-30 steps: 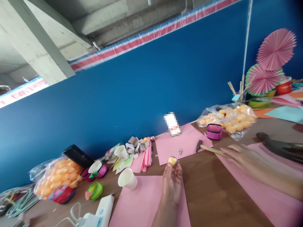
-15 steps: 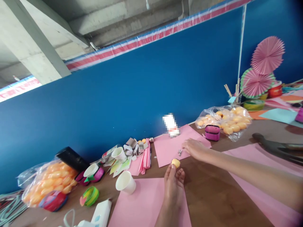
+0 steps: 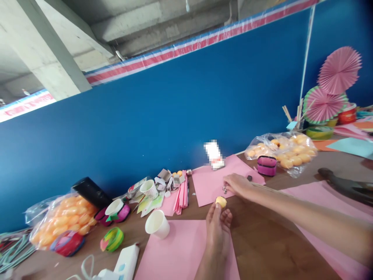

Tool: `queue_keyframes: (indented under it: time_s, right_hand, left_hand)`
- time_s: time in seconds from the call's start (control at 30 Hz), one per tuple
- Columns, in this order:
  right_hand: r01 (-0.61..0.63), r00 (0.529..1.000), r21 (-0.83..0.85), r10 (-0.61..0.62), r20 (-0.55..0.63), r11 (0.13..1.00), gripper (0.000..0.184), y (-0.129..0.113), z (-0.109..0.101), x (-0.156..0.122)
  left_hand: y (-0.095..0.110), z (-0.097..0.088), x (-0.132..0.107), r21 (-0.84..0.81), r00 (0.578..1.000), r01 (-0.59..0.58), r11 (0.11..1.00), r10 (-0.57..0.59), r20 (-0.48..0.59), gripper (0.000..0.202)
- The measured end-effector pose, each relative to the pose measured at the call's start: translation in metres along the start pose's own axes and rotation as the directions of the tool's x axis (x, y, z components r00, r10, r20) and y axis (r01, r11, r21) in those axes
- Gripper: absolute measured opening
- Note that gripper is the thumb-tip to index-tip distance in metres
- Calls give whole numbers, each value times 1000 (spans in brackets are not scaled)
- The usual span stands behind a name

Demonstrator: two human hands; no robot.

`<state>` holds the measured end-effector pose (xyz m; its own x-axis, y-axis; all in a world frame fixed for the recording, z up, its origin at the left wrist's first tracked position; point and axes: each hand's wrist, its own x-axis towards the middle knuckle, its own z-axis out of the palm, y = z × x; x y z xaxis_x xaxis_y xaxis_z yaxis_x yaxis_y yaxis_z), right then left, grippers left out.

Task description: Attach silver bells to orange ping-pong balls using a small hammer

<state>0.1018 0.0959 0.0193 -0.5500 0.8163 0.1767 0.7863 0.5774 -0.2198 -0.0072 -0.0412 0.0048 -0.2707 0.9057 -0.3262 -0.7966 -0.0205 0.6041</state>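
My left hand (image 3: 216,229) grips a small yellow ball (image 3: 221,202) between thumb and fingertips, just above the table's brown surface. Its other fingers curl loosely. Ahead and to the right, my right hand (image 3: 238,186) reaches over the far pink paper sheet (image 3: 204,191), fingers drawn together at a tiny cluster of silver beads (image 3: 224,190). Which beads the fingertips pinch is too small to make out. Under my left forearm lies a second pink sheet (image 3: 171,249), with a white paper cup (image 3: 157,224) at its upper left corner.
Bags of yellow-orange balls stand left (image 3: 67,217) and right (image 3: 300,151). A magenta tape roll (image 3: 266,166) sits beyond my right hand. A white power strip (image 3: 126,262), green tape (image 3: 113,239) and folded pink strips (image 3: 182,194) lie leftward. A blue partition (image 3: 163,116) closes off the back.
The view has shifted slightly. My right hand's fingertips have closed in on the silver beads, which lay apart from them before. My left hand keeps holding the yellow ball.
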Motion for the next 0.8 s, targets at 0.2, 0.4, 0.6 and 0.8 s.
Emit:
queue_keyframes:
  time_s: [0.2, 0.4, 0.6, 0.8]
  right_hand:
    - [-23, 1000, 19, 22, 8, 1000, 9, -3, -2, 0]
    - [-25, 1000, 13, 25, 10, 1000, 7, -2, -2, -1]
    - [-33, 999, 9, 33, 11, 999, 9, -2, 0, 1]
    - [-3, 999, 1, 3, 35, 1000, 11, 0, -1, 0]
  left_hand:
    - [-1, -1, 0, 1, 1000, -15, 1000, 14, 22, 19]
    - [0, 0, -1, 5, 1000, -14, 1000, 13, 23, 17]
    - [-1, 0, 1, -3, 1000, -13, 1000, 13, 18, 21]
    - [-1, 1, 0, 7, 1000, -7, 1000, 7, 4, 24]
